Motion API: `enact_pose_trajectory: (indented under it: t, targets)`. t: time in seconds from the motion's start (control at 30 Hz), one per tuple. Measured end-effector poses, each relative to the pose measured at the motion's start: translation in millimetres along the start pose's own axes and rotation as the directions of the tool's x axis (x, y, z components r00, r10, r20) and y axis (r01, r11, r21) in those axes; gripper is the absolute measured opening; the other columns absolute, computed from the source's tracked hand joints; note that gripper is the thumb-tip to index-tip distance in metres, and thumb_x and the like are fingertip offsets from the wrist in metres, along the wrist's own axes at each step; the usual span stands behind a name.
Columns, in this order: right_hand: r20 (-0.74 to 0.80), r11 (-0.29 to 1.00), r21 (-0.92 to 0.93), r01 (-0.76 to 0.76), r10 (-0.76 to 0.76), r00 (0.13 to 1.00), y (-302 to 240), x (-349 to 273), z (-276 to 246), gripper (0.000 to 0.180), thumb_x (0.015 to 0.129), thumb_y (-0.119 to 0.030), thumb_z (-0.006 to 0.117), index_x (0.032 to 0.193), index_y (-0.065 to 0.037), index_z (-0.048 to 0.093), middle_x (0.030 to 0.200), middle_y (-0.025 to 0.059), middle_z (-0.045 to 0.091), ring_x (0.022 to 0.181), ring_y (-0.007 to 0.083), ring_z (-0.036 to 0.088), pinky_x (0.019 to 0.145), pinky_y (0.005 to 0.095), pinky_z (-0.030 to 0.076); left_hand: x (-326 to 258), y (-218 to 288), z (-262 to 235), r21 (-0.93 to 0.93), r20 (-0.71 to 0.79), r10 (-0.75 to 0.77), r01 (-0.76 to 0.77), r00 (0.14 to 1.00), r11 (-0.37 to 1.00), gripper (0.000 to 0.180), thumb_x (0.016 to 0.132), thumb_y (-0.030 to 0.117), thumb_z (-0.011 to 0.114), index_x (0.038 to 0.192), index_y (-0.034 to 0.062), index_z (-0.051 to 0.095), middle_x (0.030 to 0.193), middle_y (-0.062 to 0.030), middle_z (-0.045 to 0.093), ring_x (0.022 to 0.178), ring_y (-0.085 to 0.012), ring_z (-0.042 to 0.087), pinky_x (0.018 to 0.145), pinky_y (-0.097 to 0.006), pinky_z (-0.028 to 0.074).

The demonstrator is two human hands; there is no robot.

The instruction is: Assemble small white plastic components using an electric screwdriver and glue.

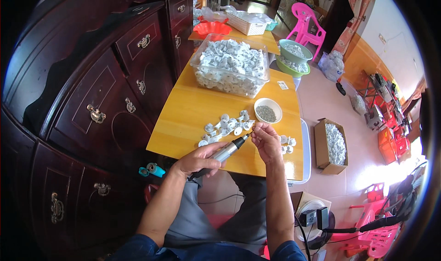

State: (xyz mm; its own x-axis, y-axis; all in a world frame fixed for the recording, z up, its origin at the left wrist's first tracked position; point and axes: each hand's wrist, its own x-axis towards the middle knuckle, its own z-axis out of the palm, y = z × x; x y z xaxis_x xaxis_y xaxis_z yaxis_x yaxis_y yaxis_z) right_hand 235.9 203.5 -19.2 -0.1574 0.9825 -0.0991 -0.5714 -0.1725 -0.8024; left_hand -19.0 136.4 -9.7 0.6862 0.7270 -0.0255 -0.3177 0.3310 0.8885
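Note:
My left hand (200,159) is wrapped round a silver and black electric screwdriver (223,154), its tip pointing up and to the right. At that tip my right hand (266,141) pinches closed; a small white plastic part (249,124) shows just by its fingertips. Whether a screw is also between the fingers is too small to tell. Loose white round plastic parts (224,123) lie on the yellow wooden table (177,118) beyond my hands, and a few more (288,143) lie right of my right hand. A white bowl (278,109) of small grey metal pieces stands just behind it.
A clear plastic bin (262,84) heaped with white parts stands at the table's far side. Dark wooden cabinets (73,114) line the left. A cardboard box (323,150) of white parts sits on the floor at right, near pink chairs (367,231). A cable (220,199) hangs below the table.

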Motion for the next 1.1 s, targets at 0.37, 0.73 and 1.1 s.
enact_pose_trajectory:
  t: [0.37,0.73,1.1]
  targets:
    - [-0.043,0.999,-0.051,-0.018,0.016,0.999,5,0,-2,0.009,0.091,-0.003,0.064,0.1,-0.005,0.064,0.087,0.004,0.066,0.071,0.0102,0.065,0.062,0.0206,0.056,2,0,4,0.028,-0.016,-0.011,0.012,1.0,1.0,0.081,0.081,0.019,0.072,0.148,-0.0017,0.031,0.092,-0.0085,0.056,0.064,-0.0113,0.055,0.059,-0.023,0.048]
    - [-0.085,0.985,-0.152,-0.077,0.064,0.994,2,0,7,0.023,0.093,-0.009,0.063,0.115,-0.005,0.062,0.095,0.0035,0.068,0.076,0.0116,0.066,0.07,0.0244,0.056,4,-7,11,0.254,-0.121,0.059,-0.026,0.991,0.967,0.076,0.082,0.008,0.064,0.15,0.0018,0.03,0.085,-0.0024,0.055,0.063,-0.007,0.052,0.059,-0.022,0.046]
    - [-0.125,0.861,-0.497,0.109,-0.196,0.973,26,27,-19,0.017,0.096,-0.016,0.062,0.108,-0.003,0.065,0.096,0.0026,0.067,0.076,0.0112,0.065,0.068,0.0251,0.053,3,-5,5,0.184,-0.199,0.163,-0.127,0.966,0.975,0.075,0.081,0.005,0.064,0.148,0.0006,0.031,0.089,-0.0053,0.057,0.065,-0.0084,0.054,0.057,-0.023,0.048]
